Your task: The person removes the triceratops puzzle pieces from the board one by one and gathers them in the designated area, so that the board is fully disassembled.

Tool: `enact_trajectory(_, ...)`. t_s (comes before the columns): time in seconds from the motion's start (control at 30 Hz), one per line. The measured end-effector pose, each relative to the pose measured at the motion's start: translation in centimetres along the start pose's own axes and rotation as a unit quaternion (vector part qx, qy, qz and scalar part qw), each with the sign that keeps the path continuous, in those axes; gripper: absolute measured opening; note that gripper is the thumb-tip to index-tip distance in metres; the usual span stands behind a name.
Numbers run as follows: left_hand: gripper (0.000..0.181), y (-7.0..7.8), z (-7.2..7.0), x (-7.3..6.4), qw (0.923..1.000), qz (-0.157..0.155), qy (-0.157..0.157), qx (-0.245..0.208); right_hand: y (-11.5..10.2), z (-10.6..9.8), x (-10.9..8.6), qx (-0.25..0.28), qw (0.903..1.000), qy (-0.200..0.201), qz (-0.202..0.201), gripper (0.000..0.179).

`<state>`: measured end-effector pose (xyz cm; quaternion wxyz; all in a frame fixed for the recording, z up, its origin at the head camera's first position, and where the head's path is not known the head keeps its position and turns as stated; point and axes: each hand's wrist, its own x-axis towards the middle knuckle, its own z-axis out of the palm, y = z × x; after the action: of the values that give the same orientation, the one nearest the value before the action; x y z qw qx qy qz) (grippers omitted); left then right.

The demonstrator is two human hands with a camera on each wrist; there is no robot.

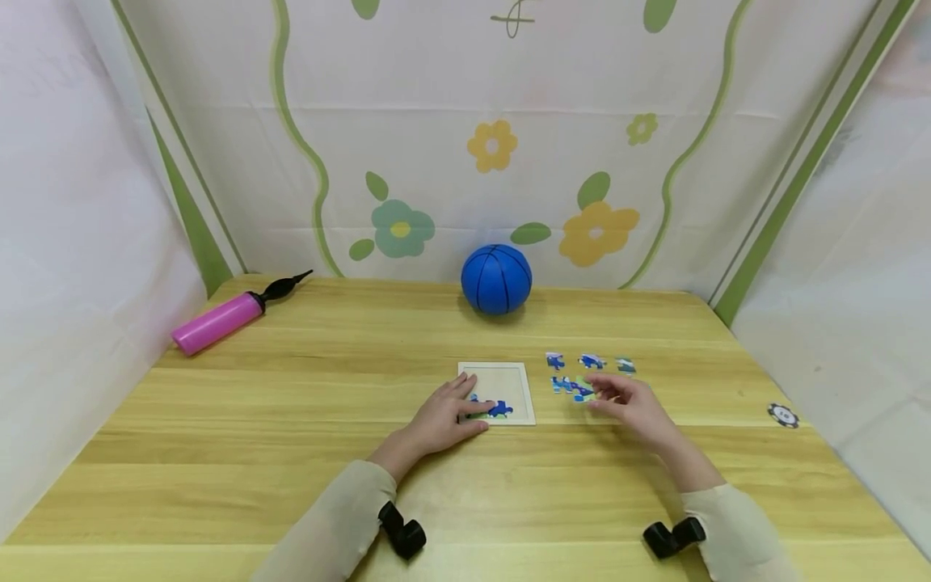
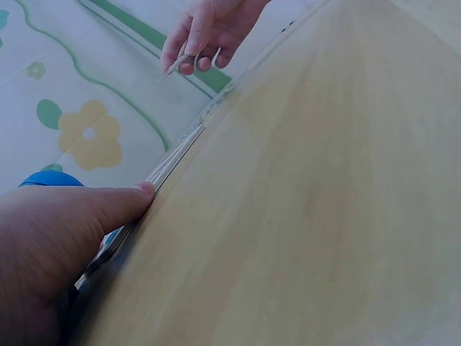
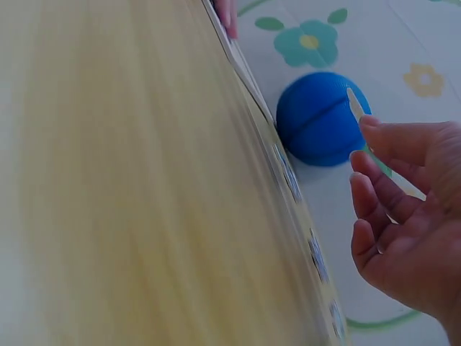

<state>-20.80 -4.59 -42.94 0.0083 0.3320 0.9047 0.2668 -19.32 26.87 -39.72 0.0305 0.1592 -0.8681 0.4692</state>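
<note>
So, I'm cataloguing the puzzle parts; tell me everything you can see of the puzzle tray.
The puzzle tray is a thin, pale, squarish board with a narrow border around a plain bed, perhaps wood or card. It lies flat on the wood-look tabletop. Blue-and-green puzzle pieces lie along its near side, while its far part shows bare. The left hand lies across its left side, touching it and hiding the near left corner.

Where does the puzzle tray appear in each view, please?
Head: the tray lies below centre, slightly right.
Left wrist: the tray is a thin slanting strip, left of centre, seen edge-on.
Right wrist: the tray, also edge-on, is near top centre.
Shared landmark: the blue ball.
</note>
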Motion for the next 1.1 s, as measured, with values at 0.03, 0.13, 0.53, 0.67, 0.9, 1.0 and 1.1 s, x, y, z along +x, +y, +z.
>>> enact_trajectory(0.03, 0.037, 0.0, 0.0, 0.0, 1.0, -0.001, 0.0, 0.0, 0.1, -0.5, -0.3, -0.004, 1.0, 0.004, 0.003, 0.035)
enact_trajectory(0.13, 0.037, 0.0, 0.0, 0.1, 1.0, -0.002, -0.001, 0.001, 0.7, -1.8, -1.1, -0.018, 0.9997, 0.016, 0.008, 0.036)
enact_trajectory(0.53, 0.037, 0.2, -0.3, 0.1, 1.0, -0.003, -0.007, 0.001, 3.5, -5.2, -4.0, -0.054, 0.9964, 0.05, 0.043, 0.035)
enact_trajectory(0.67, 0.037, 0.2, -0.2, 0.1, 1.0, -0.004, -0.007, 0.001, 4.3, -5.9, -4.6, -0.057, 0.9956, 0.048, 0.058, 0.036)
enact_trajectory(0.9, 0.037, 0.0, -0.1, 0.1, 1.0, -0.004, -0.005, -0.002, 5.3, -6.3, -5.4, -0.066, 0.9915, 0.045, 0.103, 0.042)
enact_trajectory(1.0, 0.037, 0.0, -0.1, 0.1, 1.0, -0.006, -0.005, -0.006, 5.6, -6.3, -5.6, -0.082, 0.9889, 0.042, 0.117, 0.044)
enact_trajectory(1.1, 0.037, 0.0, -0.1, 0.1, 0.9999, -0.008, -0.005, -0.007, 5.8, -6.3, -5.6, -0.096, 0.9876, 0.04, 0.117, 0.043)
